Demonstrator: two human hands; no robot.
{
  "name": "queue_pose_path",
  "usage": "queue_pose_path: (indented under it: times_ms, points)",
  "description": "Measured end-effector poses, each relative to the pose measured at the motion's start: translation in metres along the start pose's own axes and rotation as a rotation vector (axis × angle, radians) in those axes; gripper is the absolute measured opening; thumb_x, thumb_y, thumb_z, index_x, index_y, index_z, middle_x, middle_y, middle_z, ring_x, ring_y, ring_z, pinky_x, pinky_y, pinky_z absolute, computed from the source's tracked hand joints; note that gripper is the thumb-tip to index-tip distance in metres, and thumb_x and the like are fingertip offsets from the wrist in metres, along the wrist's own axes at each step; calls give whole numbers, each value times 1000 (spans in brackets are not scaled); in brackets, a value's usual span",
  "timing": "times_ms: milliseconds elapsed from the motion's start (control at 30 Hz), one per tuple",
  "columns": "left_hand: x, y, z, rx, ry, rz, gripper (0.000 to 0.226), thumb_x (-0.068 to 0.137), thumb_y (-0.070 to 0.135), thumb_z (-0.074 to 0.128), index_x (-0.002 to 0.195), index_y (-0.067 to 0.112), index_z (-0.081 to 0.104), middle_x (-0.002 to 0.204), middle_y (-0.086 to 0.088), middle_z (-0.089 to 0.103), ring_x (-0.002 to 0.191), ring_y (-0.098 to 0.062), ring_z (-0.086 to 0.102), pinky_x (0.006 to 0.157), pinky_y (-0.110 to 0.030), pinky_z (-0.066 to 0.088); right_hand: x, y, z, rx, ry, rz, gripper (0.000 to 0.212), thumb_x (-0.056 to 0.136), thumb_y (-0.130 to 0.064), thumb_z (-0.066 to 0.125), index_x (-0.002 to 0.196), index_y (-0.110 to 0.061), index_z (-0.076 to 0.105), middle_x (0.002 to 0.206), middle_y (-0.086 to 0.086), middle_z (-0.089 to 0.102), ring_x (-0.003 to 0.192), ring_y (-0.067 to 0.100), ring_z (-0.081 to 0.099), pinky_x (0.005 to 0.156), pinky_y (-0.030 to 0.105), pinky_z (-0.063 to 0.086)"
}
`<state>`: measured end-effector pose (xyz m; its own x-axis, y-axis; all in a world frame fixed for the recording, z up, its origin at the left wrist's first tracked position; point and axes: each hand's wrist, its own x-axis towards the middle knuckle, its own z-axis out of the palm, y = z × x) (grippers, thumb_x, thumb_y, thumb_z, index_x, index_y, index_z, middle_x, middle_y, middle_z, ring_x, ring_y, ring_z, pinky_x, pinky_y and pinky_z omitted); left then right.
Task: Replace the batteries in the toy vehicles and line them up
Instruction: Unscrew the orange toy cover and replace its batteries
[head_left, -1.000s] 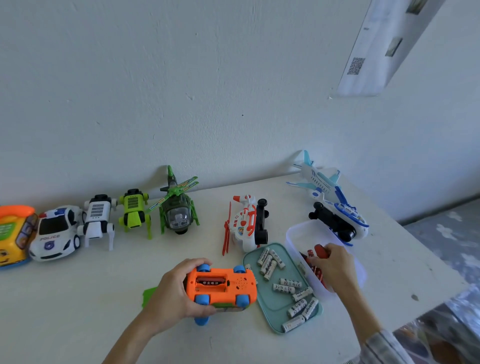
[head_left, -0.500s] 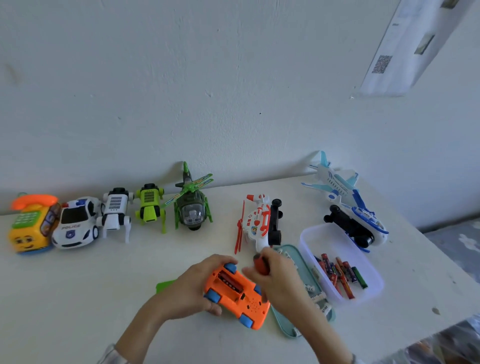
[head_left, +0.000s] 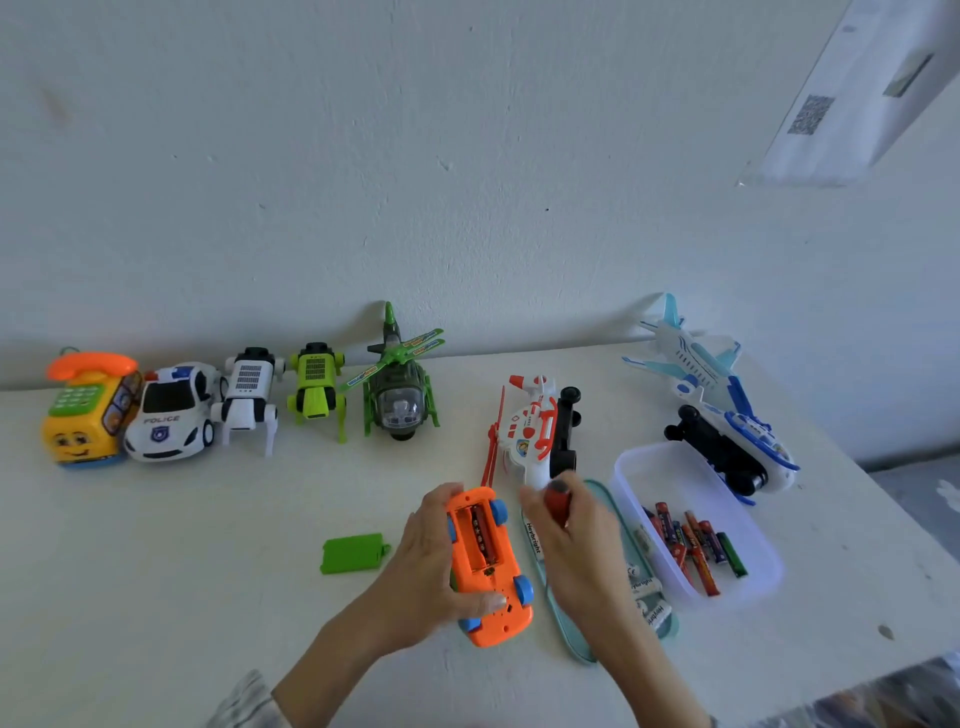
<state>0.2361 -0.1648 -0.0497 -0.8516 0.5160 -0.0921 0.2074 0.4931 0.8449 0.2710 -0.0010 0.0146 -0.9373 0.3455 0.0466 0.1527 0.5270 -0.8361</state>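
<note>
an upturned orange toy car (head_left: 488, 566) lies on the white table (head_left: 156, 571), battery bay open with a red battery inside. the left hand (head_left: 431, 571) grips its left side, thumb across its near end. the right hand (head_left: 576, 540), just right of it, is curled around a red-handled tool (head_left: 557, 501). a green cover (head_left: 353, 553) lies left; a teal tray (head_left: 576, 639) and clear tub (head_left: 758, 582) of batteries right.

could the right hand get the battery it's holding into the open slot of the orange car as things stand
Probably yes. The right hand grips a red battery beside the orange car, which the left hand holds underside up. Its green cover lies off on the table, and nothing sits between them.
</note>
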Motion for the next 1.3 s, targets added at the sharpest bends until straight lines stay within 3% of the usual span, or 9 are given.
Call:
queue_pose_path:
  times_ms: [67, 133, 200, 433, 567, 733, 867, 1000, 1300]
  points:
    - [1, -3, 1, 2, -13, -15, 98, 57, 62, 76, 123, 55, 5, 126, 10, 35, 117, -12, 44, 99, -37, 46, 0, -13, -12, -18, 186, -174, 36, 89, -47, 54, 72, -16, 46, 61, -6, 44, 52, 10, 36, 49, 21, 30]
    - [4, -5, -1, 25, -38, -13, 97, 57, 67, 74, 123, 54, 4, 126, 11, 34, 118, -12, 43, 102, -39, 43, 0, -23, -19, 167, 252, -254, 40, 88, -51, 56, 71, -17, 44, 53, 3, 43, 45, 15, 33, 43, 23, 28]
    - [6, -3, -3, 48, -62, -11, 95, 58, 69, 72, 121, 55, 2, 126, 12, 33, 119, -12, 42, 103, -40, 41, 4, -25, -16, 280, 260, -282, 38, 85, -52, 56, 70, -20, 43, 51, 12, 48, 44, 30, 39, 41, 35, 34]
    - [5, 4, -5, 42, -69, -37, 87, 57, 68, 67, 117, 58, 5, 127, 8, 34, 119, -14, 41, 101, -40, 45, 16, -16, 5, 246, 209, -336, 37, 86, -49, 53, 71, -16, 44, 52, 17, 51, 44, 38, 44, 40, 47, 39]
    - [6, 5, -5, 67, -54, -42, 90, 56, 68, 66, 121, 55, 5, 126, 8, 34, 118, -14, 40, 101, -41, 44, 21, -17, 10, 215, 199, -374, 41, 86, -46, 52, 73, -8, 46, 53, 12, 54, 44, 28, 49, 44, 43, 43]
    - [6, 4, -5, 81, -48, -31, 90, 58, 70, 66, 122, 53, 5, 124, 9, 34, 116, -12, 40, 102, -41, 42, 25, -19, 11, 169, 210, -479, 40, 89, -41, 52, 70, -6, 45, 52, 12, 48, 45, 23, 43, 42, 25, 37]
    - [6, 4, -5, 82, -58, -16, 90, 58, 71, 65, 122, 52, 5, 123, 11, 33, 117, -11, 40, 105, -42, 39, 28, -20, 13, 187, 174, -469, 40, 89, -40, 52, 70, -6, 45, 53, 13, 48, 44, 23, 45, 43, 33, 41]
    - [6, 7, -5, 91, -58, 2, 88, 59, 72, 63, 121, 51, 5, 118, 25, 29, 115, -7, 39, 109, -45, 33, 35, -28, 12, 141, 97, -467, 33, 91, -28, 60, 66, -23, 39, 49, -5, 37, 44, 14, 38, 43, 20, 32]
    - [3, 16, -9, 145, -46, -43, 96, 72, 51, 75, 139, 30, 9, 119, 12, 33, 112, -9, 36, 114, -48, 25, 70, -48, 12, 172, 49, -246, 35, 94, -24, 56, 64, -17, 39, 51, -4, 41, 40, 3, 43, 44, 13, 36]
